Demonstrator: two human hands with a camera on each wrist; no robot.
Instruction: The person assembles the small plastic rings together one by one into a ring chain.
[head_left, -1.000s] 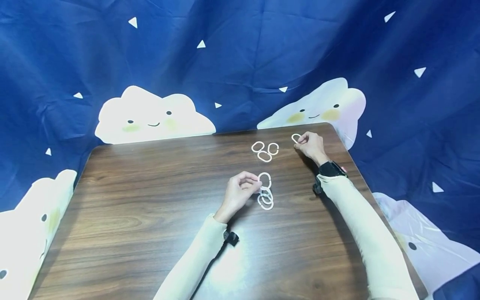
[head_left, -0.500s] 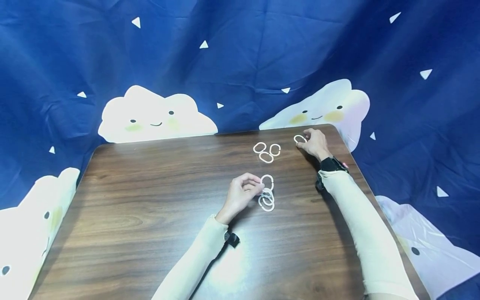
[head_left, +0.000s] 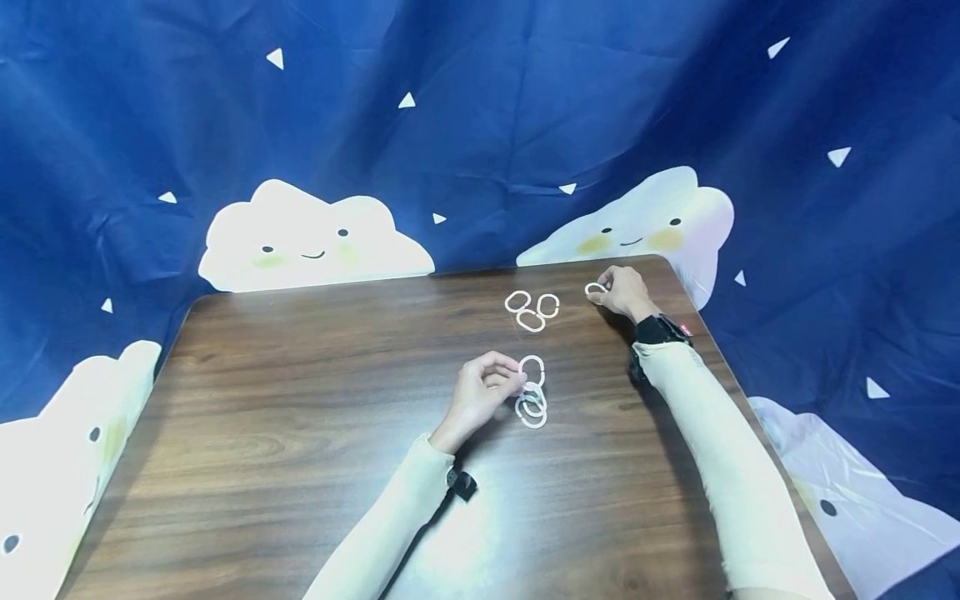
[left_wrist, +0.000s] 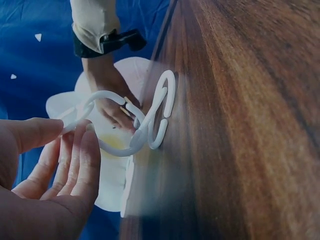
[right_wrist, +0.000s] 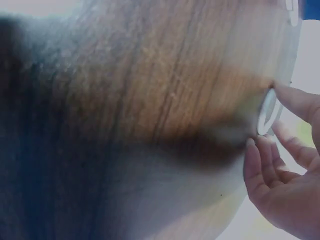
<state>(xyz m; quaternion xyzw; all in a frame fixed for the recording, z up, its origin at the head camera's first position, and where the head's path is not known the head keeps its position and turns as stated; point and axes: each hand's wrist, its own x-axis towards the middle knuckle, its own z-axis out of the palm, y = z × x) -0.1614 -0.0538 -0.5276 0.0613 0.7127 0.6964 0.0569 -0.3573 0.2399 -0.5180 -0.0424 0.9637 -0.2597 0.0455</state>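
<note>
My left hand (head_left: pixel 482 393) pinches the end of a short chain of white plastic C-links (left_wrist: pixel 148 120) between thumb and fingertips. In the head view the chain trails toward the near side, its links overlapping. The left wrist view shows the far link resting edge-on by the wood, with small gaps in the links. At the table's back right, my right hand (head_left: pixel 627 293) holds a single white link (right_wrist: pixel 263 118) by its edges, thumb on one end and fingers at the other. Three loose white links lie between the hands, one of them the lower link (head_left: pixel 531 330).
The brown wooden table (head_left: pixel 300 400) ends close behind the right hand, at its back right corner. A blue curtain (head_left: pixel 480 108) with white smiling clouds (head_left: pixel 315 258) hangs behind it. Each wrist wears a black strap with a small camera.
The link in my right hand has turned in the fingers and sticks out less to the left. My left hand keeps its pinch on the chain; the loose links stay put.
</note>
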